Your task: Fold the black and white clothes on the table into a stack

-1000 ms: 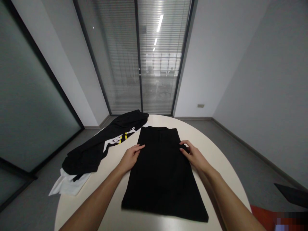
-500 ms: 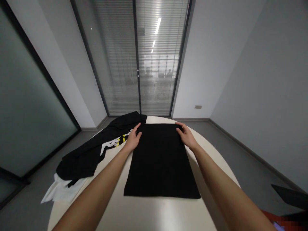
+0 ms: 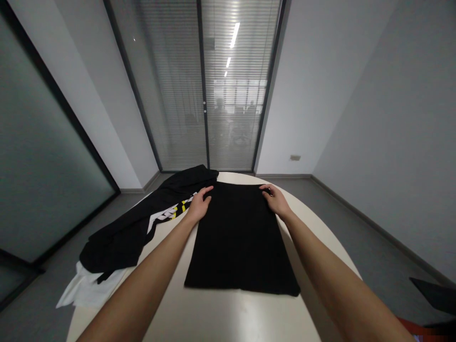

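A black garment [image 3: 242, 237], folded into a near-rectangle, lies in front of me on the pale table. My left hand [image 3: 200, 204] is at its far left corner, thumb and forefinger bent over the edge. At the far right corner my right hand [image 3: 275, 199] grips the cloth between thumb and fingers. The far edge dips slightly between both hands. What kind of garment it is does not show. Beside my left hand lies a second black garment [image 3: 121, 237] with white and yellow markings.
A white cloth [image 3: 87, 287] sticks out under the second garment and hangs over the left edge of the round table [image 3: 199, 316]. Beyond the table stand a glass partition with blinds [image 3: 231, 128] and grey walls. A dark flat object [image 3: 432, 294] shows at lower right.
Both hands have drawn their fingers inward at the far corners. The garment's far edge now bows slightly, and its near right corner has shifted a little.
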Available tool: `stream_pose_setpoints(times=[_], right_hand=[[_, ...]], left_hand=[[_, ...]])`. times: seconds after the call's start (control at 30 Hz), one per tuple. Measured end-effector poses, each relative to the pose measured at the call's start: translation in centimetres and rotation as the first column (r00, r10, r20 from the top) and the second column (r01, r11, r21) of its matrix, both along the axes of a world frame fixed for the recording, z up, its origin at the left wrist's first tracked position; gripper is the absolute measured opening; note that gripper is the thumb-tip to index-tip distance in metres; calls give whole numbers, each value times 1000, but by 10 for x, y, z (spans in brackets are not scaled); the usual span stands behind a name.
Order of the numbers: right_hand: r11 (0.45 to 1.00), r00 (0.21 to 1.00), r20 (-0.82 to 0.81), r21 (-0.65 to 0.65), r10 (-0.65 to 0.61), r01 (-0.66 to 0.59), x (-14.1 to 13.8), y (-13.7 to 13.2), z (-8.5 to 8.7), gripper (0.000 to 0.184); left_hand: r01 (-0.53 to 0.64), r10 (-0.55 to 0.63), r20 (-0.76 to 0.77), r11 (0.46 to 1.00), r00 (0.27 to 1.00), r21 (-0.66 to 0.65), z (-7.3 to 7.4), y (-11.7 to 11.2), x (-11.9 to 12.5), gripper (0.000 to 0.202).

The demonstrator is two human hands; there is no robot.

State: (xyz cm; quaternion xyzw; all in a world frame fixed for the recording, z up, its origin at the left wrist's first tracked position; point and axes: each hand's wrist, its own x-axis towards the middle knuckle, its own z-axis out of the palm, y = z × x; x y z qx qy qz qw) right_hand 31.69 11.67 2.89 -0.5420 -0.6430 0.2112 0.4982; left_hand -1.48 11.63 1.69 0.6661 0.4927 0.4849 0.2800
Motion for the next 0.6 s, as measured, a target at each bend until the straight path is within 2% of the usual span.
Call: stream_pose_setpoints(times=[0.07, 0.17, 0.23, 0.3, 0.4, 0.47, 0.53, 0.6], right_hand=[[1000, 997, -71, -11, -20, 20, -2, 7, 0, 36], [972, 994, -89, -231, -61, 39, -6, 9, -11, 59], [942, 997, -62, -334, -44, 21, -6, 7, -20, 63], [936, 998, -62, -351, 10, -31, -5, 6, -23, 50], [948, 995, -92, -312, 36, -63, -5, 7, -16, 30], [970, 981, -193, -232, 21, -66, -7, 9, -6, 33], [978, 932, -363, -192, 4, -79, -12, 10, 2, 44], [944, 866, -498, -302, -39, -132, -18, 9, 7, 57]], left_hand=[[-2, 2, 1, 1000, 1000, 7, -1, 6, 2, 53], [22, -23, -21, 999, 1000, -41, -12, 11, 6, 53], [31, -33, -36, 997, 999, -75, -20, 13, 7, 49], [26, -30, -46, 996, 999, -87, -24, 15, 7, 47], [8, -10, -41, 998, 999, -55, -20, 21, 6, 52], [-9, 8, -31, 1000, 999, -25, -16, 26, 7, 57], [-22, 22, -29, 1000, 999, -19, -16, 29, 9, 61], [-27, 26, -41, 999, 999, -38, -20, 30, 12, 66]])
